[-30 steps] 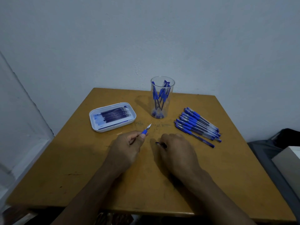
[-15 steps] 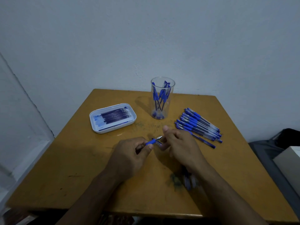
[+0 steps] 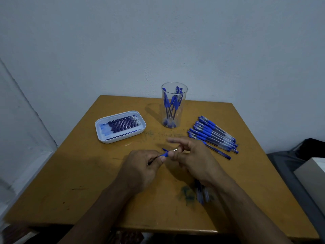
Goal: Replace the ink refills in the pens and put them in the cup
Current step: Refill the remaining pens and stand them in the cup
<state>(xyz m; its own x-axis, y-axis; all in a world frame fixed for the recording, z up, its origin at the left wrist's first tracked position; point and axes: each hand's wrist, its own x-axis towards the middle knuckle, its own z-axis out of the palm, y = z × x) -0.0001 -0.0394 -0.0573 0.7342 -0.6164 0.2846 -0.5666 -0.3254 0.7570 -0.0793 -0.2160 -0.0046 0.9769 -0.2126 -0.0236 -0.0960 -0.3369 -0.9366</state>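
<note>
My left hand grips a blue pen by its rubber grip, tip pointing right. My right hand pinches the pen's silver tip end between thumb and fingers, with the index finger held out. A clear plastic cup at the table's back holds several blue-capped pens. A row of several blue pens lies to the right of the cup. A white tray at the left holds several ink refills.
The yellow-brown table stands against a pale wall. Blurred blue pen parts lie under my right forearm beside an ink stain. A dark bag and a grey box sit off the table's right edge.
My right hand rose from the table and came to the pen's tip. The left hand turned the pen from pointing up-right toward the right hand. Pen parts now show below my right forearm.
</note>
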